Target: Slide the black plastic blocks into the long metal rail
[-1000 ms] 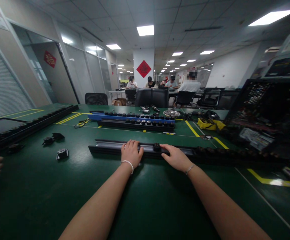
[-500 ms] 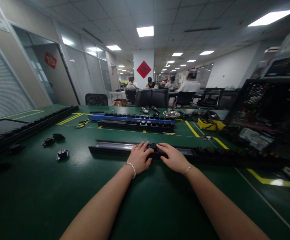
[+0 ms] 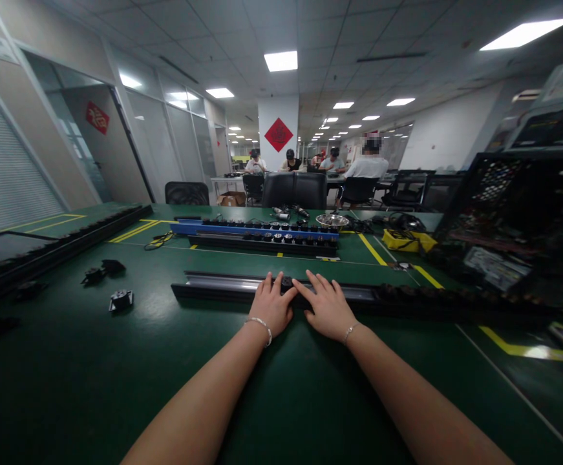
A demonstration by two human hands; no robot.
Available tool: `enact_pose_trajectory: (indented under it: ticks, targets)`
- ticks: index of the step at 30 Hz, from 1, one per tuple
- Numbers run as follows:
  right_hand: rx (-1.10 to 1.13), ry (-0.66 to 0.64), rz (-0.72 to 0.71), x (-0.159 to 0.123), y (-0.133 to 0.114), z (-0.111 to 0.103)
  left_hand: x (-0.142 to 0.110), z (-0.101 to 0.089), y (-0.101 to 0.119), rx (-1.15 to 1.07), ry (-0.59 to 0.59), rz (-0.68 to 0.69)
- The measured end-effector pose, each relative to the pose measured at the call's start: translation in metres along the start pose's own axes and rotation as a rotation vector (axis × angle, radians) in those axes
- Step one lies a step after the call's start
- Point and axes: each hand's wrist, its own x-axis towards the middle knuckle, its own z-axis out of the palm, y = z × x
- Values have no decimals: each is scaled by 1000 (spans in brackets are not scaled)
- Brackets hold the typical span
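Note:
A long black channel rail lies across the table before me, with a pale lining showing at its left part. Inside it, a small black module sits between my two hands. My left hand rests over the rail with fingers spread, its index finger and thumb close against the module's left side and front. From the other side, my right hand lies across the rail, fingers stretched apart and its thumb-side fingertip at the module. Farther right in the same rail stands a row of dark modules, hard to make out.
A blue rail and another black rail with modules lie behind. Loose modules are on the left, near a long dark rail. A metal bowl, a yellow box and a dark open-framed case stand rightward.
The module has slid left along the rail between my hands. My left hand has moved right to it, and my right hand has followed leftward. Another person's hand at the far left has drawn back.

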Motion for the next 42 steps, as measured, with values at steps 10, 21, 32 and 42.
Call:
enact_pose_trajectory:
  ticks: [10,21,32,42]
  targets:
    - [-42,70,-32,-3,2,5,-2,-6,2,63,8,-50]
    - [-30,30,-41,-2,4,2,2,-21,0,29,-40,-240]
    - [-12,42,-51,-2,4,3,-2,-22,-23,53,11,-321]
    - [35,116,33,-4,5,-4,-4,-21,-37,83,32,-338]
